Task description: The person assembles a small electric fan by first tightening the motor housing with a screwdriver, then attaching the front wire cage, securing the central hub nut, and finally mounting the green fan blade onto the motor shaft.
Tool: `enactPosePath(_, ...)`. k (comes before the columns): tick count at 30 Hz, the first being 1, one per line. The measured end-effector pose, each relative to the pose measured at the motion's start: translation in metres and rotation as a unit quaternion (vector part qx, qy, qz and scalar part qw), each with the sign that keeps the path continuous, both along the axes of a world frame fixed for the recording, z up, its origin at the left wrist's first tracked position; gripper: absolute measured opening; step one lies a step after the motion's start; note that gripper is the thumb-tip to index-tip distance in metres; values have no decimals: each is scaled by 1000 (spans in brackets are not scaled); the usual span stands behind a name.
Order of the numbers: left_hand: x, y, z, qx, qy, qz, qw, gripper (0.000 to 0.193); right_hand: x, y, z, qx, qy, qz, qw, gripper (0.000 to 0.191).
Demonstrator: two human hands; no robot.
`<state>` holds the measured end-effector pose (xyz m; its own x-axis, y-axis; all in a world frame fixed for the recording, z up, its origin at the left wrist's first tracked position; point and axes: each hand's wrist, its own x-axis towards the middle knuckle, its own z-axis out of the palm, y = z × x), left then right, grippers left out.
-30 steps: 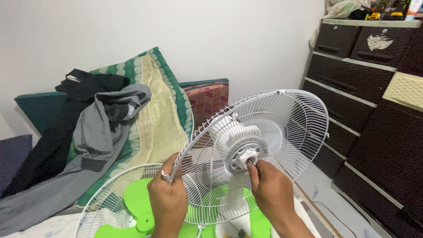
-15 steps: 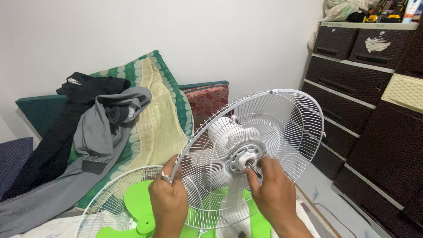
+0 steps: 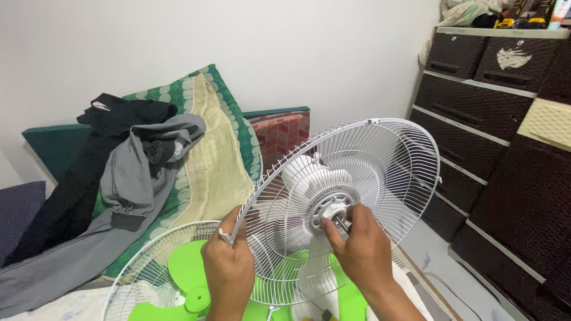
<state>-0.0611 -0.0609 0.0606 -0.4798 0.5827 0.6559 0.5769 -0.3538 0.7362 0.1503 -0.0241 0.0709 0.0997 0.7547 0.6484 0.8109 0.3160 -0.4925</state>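
Two hands raised | left hand (image 3: 229, 270) grip clamps fan guard (image 3: 380, 172) rim | right hand (image 3: 360, 249) grip pinches hub (image 3: 329, 211)

Plain white wall (image 3: 285, 53) across the far side, evenly lit. Tall dark brown woven-pattern drawer cabinet (image 3: 476, 113) along the right, one cream woven drawer front (image 3: 550, 122) among the dark ones; clutter piled on top. Pale grey floor (image 3: 428, 255) at its foot. Left: green patterned mattress (image 3: 214, 148) leaning on the wall, grey and black clothes (image 3: 125, 172) draped over it.
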Motion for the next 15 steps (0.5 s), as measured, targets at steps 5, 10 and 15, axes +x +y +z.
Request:
enactPosePath(5, -1, 0, 1, -1, 15, 7, 1000, 27, 3, 10, 1, -101, 5, -58, 993, 52)
enactPosePath(10, 2, -1, 2, 15, 6, -8, 1000, 27, 5, 16, 12, -298, 222, -9, 928, 60)
enactPosePath(15, 3, -2, 3, -84, -44, -3, 995, 29, 2, 0, 9, -33, 52, 15, 998, 59)
